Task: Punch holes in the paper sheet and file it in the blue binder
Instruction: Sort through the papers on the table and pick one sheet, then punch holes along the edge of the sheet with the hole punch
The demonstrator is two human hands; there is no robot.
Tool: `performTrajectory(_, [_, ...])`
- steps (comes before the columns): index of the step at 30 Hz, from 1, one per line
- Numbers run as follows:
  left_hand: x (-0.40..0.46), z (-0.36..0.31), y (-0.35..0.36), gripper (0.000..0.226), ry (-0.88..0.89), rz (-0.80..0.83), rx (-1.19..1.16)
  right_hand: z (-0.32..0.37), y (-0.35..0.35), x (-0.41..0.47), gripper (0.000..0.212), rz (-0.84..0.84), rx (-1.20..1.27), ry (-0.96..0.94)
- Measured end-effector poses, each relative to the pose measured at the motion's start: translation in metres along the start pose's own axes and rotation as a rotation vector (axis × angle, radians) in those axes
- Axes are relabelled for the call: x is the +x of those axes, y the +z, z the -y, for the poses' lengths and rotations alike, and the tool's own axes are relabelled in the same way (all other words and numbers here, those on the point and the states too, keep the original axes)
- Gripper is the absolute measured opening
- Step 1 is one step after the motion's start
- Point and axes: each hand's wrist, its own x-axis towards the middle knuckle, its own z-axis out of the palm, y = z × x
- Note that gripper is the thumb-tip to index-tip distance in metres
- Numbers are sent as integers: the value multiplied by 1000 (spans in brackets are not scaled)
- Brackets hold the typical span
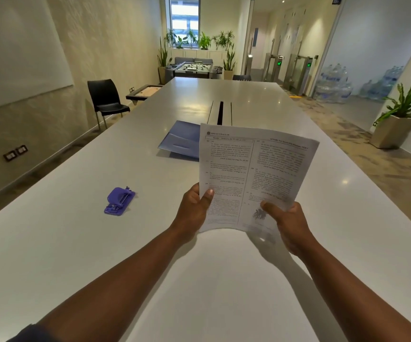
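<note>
A printed paper sheet (253, 169) is held up above the white table (76, 243), facing me. My left hand (194, 211) pinches its lower left edge, thumb on the front. At the lower right part, my right hand (289, 225) grips the sheet with the thumb on the print. The blue binder (181, 140) lies flat on the table beyond the sheet, which hides its right part. A purple hole punch (119, 200) sits on the table left of my left hand, apart from it.
A dark cable slot (220, 112) runs along the table's middle beyond the binder. A black chair (104, 99) stands at the table's left side. A potted plant (400, 114) is on the floor at the right.
</note>
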Motion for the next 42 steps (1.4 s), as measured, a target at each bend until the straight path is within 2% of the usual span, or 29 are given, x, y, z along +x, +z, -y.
performTrajectory(8, [-2,6,2,32,-27,31,-20,-4,-1,-2,29,27,18,28])
performTrajectory(14, [3,5,-4,22,-46,24,-17,-2,2,-2,16,42,-9,15])
performTrajectory(16, [5,2,-9,22,-56,7,14,5,3,-1,19,55,-63,6])
performTrajectory(23, [17,-13,-30,28,-227,-22,157,12,17,4,24,104,-163,26])
performTrajectory(27, [18,-16,-47,30,-363,7,165,6,35,7,17,136,-166,80])
performTrajectory(29, [18,-18,-56,30,-392,0,239,3,43,8,13,143,-137,119])
performTrajectory(31, [19,-17,-67,21,-401,-61,329,0,49,10,11,146,-108,154])
performTrajectory(34, [21,-9,-90,6,-384,-240,315,-4,59,13,10,159,-68,195])
performTrajectory(37, [21,4,-125,2,-323,-405,413,-10,72,17,11,189,-35,238])
performTrajectory(42, [22,23,-181,18,-334,-623,786,-20,98,21,16,243,-5,288])
